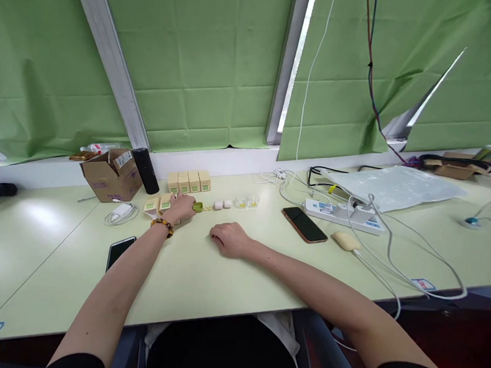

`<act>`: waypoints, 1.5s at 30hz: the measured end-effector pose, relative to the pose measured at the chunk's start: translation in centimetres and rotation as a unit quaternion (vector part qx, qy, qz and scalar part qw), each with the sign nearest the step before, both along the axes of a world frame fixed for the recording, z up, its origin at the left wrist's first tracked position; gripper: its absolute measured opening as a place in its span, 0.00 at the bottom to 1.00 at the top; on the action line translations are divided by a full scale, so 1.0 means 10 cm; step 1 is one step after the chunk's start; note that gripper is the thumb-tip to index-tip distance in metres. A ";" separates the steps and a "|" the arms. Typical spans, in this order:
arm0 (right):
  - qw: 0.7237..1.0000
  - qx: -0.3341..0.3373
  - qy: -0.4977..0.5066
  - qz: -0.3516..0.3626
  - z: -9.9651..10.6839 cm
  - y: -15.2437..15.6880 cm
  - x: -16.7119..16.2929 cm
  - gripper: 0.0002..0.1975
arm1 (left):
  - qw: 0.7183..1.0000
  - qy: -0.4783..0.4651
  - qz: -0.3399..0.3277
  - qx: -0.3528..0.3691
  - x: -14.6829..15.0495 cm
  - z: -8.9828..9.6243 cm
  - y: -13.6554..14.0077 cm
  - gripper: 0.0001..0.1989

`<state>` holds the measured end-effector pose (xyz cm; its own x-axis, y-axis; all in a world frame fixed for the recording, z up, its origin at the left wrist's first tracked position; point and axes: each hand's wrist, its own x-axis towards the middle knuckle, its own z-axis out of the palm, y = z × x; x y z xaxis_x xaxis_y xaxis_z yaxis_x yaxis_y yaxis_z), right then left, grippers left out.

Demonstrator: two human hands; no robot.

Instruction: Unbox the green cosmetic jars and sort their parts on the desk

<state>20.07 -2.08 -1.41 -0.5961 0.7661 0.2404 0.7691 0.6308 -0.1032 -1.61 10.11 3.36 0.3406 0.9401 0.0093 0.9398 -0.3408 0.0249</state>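
Note:
My left hand (180, 208), with a beaded bracelet (162, 227) on its wrist, reaches over a group of small cream boxes. Its fingers look spread, one pointing toward the back row of boxes (194, 181). Two more cream boxes (151, 206) stand beside the hand, partly covered by it. Just right of the fingers is a small green open container (198, 207). From there a line runs right: small yellowish pieces (207, 208), two pale pink cylinders (223, 205) and clear containers (246, 201) with yellow bits. My right hand (230, 239) rests loosely curled on the table, nothing visible in it.
A cardboard box (111, 177) and black cylinder (145, 170) stand at back left. Phones lie left (119, 251) and right (305, 224). A power strip (344, 215), cream mouse-shaped object (346, 241), loose white cables and a translucent sheet (396, 186) occupy the right side.

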 end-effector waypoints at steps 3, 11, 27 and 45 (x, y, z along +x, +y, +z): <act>0.999 -0.013 0.025 0.018 -0.02 -0.04 -0.01 0.10 | 1.000 0.002 0.000 0.005 0.00 0.05 -0.03 0.20; 0.998 -0.030 0.059 0.020 -0.02 -0.01 0.01 0.10 | 0.997 -0.007 0.036 0.073 -0.37 0.53 -0.20 0.25; 0.997 -0.039 0.062 0.015 0.01 -0.03 0.00 0.10 | 0.976 -0.074 -0.202 0.035 -0.14 -0.36 -1.32 0.19; 0.976 0.057 0.063 -0.200 0.50 1.05 0.26 0.16 | 0.977 -0.037 -0.203 0.049 -0.17 -0.40 -1.32 0.22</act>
<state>22.67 8.45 3.60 -0.2147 0.8958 0.3893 0.9419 0.2953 -0.1602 -3.26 -3.05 -0.66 0.6809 0.7204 0.1317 0.7229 -0.6900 0.0367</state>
